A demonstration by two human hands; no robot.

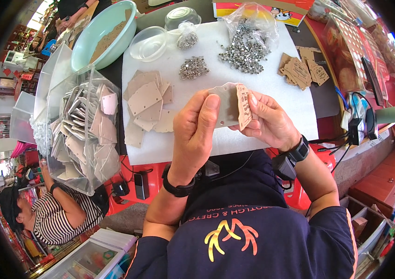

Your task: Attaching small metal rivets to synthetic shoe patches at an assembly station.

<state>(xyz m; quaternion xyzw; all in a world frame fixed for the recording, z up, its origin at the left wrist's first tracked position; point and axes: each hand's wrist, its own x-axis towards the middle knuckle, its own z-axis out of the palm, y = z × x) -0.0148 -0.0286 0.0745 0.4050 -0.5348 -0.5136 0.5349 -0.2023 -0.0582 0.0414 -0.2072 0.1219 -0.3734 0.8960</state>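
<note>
Between my two hands, above the near part of the white sheet, is a grey card with small punched holes. My left hand grips its left side, thumb on the face. My right hand pinches a brown printed card standing on edge against the grey one; whether the two are joined I cannot tell. Left of my hands lies a loose pile of similar grey cards. Beyond them sit a heap of small metal pieces and a larger heap spilling from a clear plastic bag.
The white sheet covers the table. Brown printed cards lie at its right edge. A clear bin of grey cards, a pale green basin and a clear round container stand left. A person in stripes is at the left.
</note>
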